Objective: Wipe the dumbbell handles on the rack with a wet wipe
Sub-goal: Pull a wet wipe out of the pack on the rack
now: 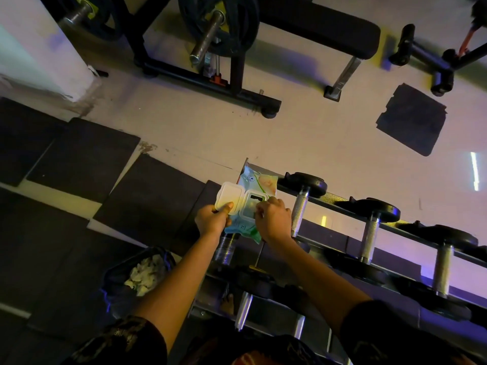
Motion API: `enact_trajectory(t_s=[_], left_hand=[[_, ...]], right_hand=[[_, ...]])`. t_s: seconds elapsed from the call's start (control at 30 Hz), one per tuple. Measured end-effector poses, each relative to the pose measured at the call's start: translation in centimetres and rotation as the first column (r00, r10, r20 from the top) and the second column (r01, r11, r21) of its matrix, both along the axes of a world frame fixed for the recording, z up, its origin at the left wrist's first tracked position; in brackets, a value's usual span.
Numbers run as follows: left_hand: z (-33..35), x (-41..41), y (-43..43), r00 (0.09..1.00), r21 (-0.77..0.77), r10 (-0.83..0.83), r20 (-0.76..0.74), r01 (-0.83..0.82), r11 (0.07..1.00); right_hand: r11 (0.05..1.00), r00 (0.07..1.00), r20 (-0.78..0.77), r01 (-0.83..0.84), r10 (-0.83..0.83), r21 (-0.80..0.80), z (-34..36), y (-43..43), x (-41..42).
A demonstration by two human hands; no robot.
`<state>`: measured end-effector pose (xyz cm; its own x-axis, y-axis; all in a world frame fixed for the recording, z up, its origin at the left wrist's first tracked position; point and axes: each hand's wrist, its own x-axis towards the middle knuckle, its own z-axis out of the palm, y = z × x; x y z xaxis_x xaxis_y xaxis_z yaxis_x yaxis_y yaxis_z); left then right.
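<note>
At the left end of the rack, left hand (pixel 210 219) grips the near-left edge of the wipe pack (pixel 259 184), thumb pressed flat on the flipped-open lid (pixel 229 196). Likely reason: it pins the lid back and keeps the soft pack from lifting when a sheet is pulled. Right hand (pixel 272 219) has fingers curled and pinched into the pack's opening, apparently on the next wet wipe; the sheet itself is hidden under the fingers. The two hands are close together but apart, one on each side of the opening. Pack sits on the top rail of the rack (pixel 332 200), probably parked there to be in reach of the handles. No handle is being wiped yet; step in hand looks like drawing a wipe. Counts: one pack, one lid, two hands. Top row has three dumbbells in clear view, first (pixel 299 214) just beside the right hand, second (pixel 370 234) and third (pixel 442 270) further right, plus one more handle (pixel 226 248) partly under the pack. The lower row shows at least two more handles; the rest is too dark to count. One black bin bag (pixel 116 291) stands on the floor left of the rack, holding crumpled wipes (pixel 145 275), handy for dropping used ones. Beyond the rack are one bench (pixel 329 32) and weight plates (pixel 237 22).
</note>
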<state>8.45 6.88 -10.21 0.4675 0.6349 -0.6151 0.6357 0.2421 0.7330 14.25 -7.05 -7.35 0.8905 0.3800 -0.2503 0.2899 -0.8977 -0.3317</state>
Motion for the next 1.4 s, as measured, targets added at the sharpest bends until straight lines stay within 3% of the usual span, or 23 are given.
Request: enact_trajectory(t_s=[0.17,0.27,0.53,0.67,0.83,1.0,1.1,1.27,1.4], left_hand=[[-0.4,-0.2,-0.2,0.999,0.082,-0.044,-0.006,0.045,0.996],[-0.3,-0.2,-0.4,0.997,0.143,-0.075,-0.020,0.078,0.987],[-0.3,-0.2,-0.7,0.997,0.193,-0.073,-0.012,0.074,0.978],[-0.4,-0.1,-0.8,0.999,0.141,-0.020,0.038,0.015,0.990],[-0.3,0.0,-1.4,0.995,0.086,0.044,0.095,-0.052,0.995],[-0.7,0.1,-1.8,0.985,0.009,0.124,0.116,-0.126,0.992],[-0.8,0.1,-1.8,0.985,0.008,0.123,0.120,-0.125,0.992],[-0.5,0.0,-1.9,0.985,0.025,0.119,0.129,-0.123,0.992],[-0.4,0.1,-2.0,0.985,0.049,0.127,0.120,-0.134,0.990]], right_hand=[[0.995,0.995,-0.015,-0.095,0.095,-0.038,-0.1,1.0,1.0],[0.979,0.989,-0.008,-0.145,0.145,-0.145,0.4,1.9,1.3],[0.820,0.915,0.000,-0.360,0.403,-0.445,0.3,2.7,1.6],[0.862,0.935,-0.064,-0.348,0.350,-0.369,-0.4,2.2,2.1],[0.981,0.957,-0.232,-0.191,0.176,-0.042,-0.6,0.5,3.3],[0.973,0.958,-0.273,-0.028,0.091,0.227,-0.9,-0.3,3.7],[0.970,0.968,-0.209,-0.087,0.136,0.228,-0.9,-0.5,3.4],[0.984,0.986,-0.026,-0.163,0.165,0.067,-0.9,-0.3,2.5],[0.995,0.988,-0.117,-0.104,0.104,0.007,-0.6,0.8,2.7]])
